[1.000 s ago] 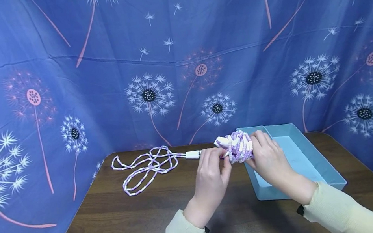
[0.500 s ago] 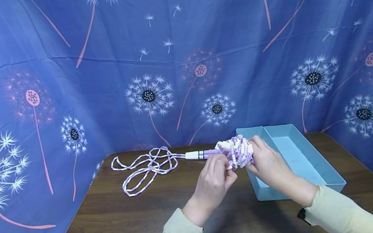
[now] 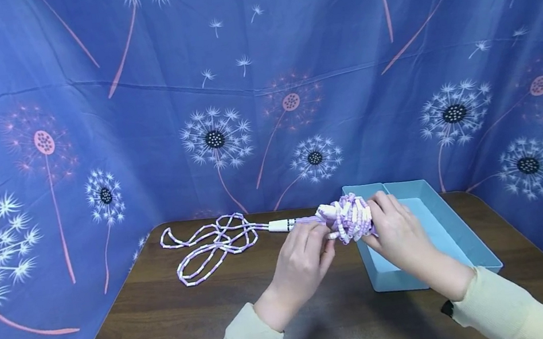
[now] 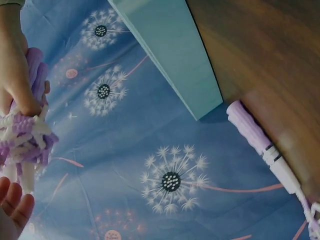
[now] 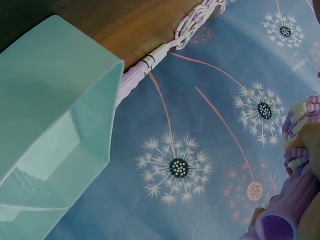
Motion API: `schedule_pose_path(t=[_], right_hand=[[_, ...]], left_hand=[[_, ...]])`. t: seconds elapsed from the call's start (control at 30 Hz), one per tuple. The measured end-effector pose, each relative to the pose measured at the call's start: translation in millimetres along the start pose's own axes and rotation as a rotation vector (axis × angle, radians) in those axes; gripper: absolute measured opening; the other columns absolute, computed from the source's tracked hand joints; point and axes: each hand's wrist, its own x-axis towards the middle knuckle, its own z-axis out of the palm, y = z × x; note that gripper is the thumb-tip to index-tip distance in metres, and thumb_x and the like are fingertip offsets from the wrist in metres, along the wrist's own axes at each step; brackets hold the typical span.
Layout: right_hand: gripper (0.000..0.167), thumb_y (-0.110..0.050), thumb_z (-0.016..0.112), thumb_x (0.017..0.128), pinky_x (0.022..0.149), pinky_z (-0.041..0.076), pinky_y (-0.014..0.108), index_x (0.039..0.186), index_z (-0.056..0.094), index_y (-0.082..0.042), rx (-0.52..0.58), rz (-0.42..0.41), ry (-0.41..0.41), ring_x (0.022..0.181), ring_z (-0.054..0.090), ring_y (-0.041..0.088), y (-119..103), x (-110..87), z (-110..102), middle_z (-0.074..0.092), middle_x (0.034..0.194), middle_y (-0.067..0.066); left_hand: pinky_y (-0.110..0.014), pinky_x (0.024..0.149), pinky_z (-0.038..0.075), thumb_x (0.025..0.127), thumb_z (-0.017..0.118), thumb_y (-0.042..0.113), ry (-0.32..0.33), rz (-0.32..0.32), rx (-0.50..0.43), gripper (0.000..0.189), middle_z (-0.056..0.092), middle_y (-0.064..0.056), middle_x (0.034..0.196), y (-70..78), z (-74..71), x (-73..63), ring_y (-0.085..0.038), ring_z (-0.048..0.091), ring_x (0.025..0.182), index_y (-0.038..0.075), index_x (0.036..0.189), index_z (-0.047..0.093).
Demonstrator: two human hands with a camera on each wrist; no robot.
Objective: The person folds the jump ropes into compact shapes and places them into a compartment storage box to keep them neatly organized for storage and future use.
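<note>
A purple-and-white beaded jump rope [image 3: 351, 217] is wound into a thick bundle around its own handles. My right hand [image 3: 399, 235] grips its purple handles, whose ends show beside that hand in the left wrist view and as an open tube [image 5: 277, 225] in the right wrist view. At the bundle's left side, my left hand [image 3: 296, 264] pinches the beaded cord between thumb and fingers; its fingertips are partly hidden in the head view. Behind the hands, a second beaded jump rope lies on the table with its cord looped and its purple handle [image 4: 250, 127] pointing right.
A light blue divided box [image 3: 467, 229] stands right on the wooden table [image 3: 169, 334], partly behind my right hand. A blue dandelion-print curtain [image 3: 256, 137] hangs around the back and sides of the table.
The bundle dipped and tilted, then came back up slightly to the right. My left hand moved a little left and down. The rope on the table stays put.
</note>
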Motion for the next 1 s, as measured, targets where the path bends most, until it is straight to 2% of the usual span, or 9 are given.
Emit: schedule_pose_path(t=[0.1,0.2,0.33,0.43,0.53,0.67,0.77,1.0], right_hand=[[0.044,-0.038,0.058,0.083,0.054,0.039,0.037,0.098,0.057,0.003,-0.014,0.007,-0.004,0.076,0.05,0.028,1.2,-1.3,-2.6,0.052,0.09,0.013],[0.042,-0.032,0.066,0.076,0.054,0.038,0.037,0.097,0.055,0.003,-0.037,0.023,-0.011,0.076,0.048,0.029,3.9,-3.4,-4.3,0.052,0.091,0.013],[0.044,-0.025,0.072,0.07,0.054,0.035,0.038,0.095,0.052,0.005,-0.082,0.057,-0.032,0.074,0.046,0.031,10.5,-5.4,-7.6,0.051,0.087,0.015],[0.043,-0.024,0.073,0.07,0.052,0.032,0.036,0.092,0.05,0.004,-0.111,0.101,-0.047,0.07,0.044,0.03,17.7,-6.4,-11.9,0.05,0.081,0.014],[0.041,-0.023,0.072,0.071,0.051,0.032,0.037,0.092,0.05,0.004,-0.123,0.156,-0.064,0.069,0.045,0.03,25.8,-7.6,-16.1,0.051,0.081,0.014],[0.039,-0.022,0.069,0.074,0.052,0.035,0.042,0.094,0.05,0.005,-0.132,0.208,-0.05,0.072,0.048,0.034,37.8,-9.9,-17.7,0.053,0.085,0.018],[0.037,-0.021,0.068,0.075,0.05,0.034,0.043,0.092,0.049,0.007,-0.139,0.248,-0.03,0.07,0.048,0.037,46.0,-12.1,-15.7,0.051,0.082,0.021],[0.037,-0.019,0.067,0.077,0.047,0.031,0.045,0.086,0.045,0.01,-0.137,0.403,-0.066,0.068,0.043,0.04,61.7,-21.8,-14.2,0.044,0.076,0.023]], left_hand=[[-0.028,0.082,0.05,0.08,0.066,0.009,-0.021,0.023,0.018,0.018,0.059,-0.007,0.093,-2.6,-4.3,2.3,-0.021,0.058,0.086,0.002,0.095,0.059],[-0.03,0.078,0.05,0.08,0.067,0.012,-0.045,0.06,0.052,0.019,0.06,-0.007,0.093,-4.3,-8.0,3.2,-0.021,0.058,0.084,0.004,0.095,0.061],[-0.032,0.078,0.05,0.084,0.061,0.013,-0.07,0.121,0.093,0.016,0.062,-0.008,0.093,-7.8,-11.2,2.1,-0.022,0.059,0.086,0.005,0.097,0.062],[-0.033,0.077,0.049,0.087,0.054,0.013,-0.089,0.161,0.129,0.015,0.062,-0.008,0.093,-12.1,-11.6,-0.4,-0.022,0.06,0.085,0.005,0.097,0.062],[-0.033,0.075,0.048,0.086,0.051,0.014,-0.124,0.186,0.159,0.018,0.062,-0.008,0.094,-17.5,-10.3,-4.5,-0.023,0.059,0.086,0.006,0.098,0.063],[-0.033,0.076,0.047,0.083,0.053,0.015,-0.195,0.193,0.187,0.022,0.061,-0.009,0.098,-25.5,-5.7,-11.2,-0.024,0.058,0.09,0.006,0.101,0.063],[-0.034,0.076,0.046,0.081,0.055,0.016,-0.237,0.191,0.204,0.024,0.06,-0.008,0.099,-32.7,-0.1,-16.4,-0.024,0.056,0.091,0.007,0.102,0.062],[-0.036,0.078,0.044,0.077,0.055,0.018,-0.281,0.179,0.261,0.022,0.059,-0.008,0.102,-48.2,16.1,-28.6,-0.025,0.056,0.096,0.008,0.096,0.058]])
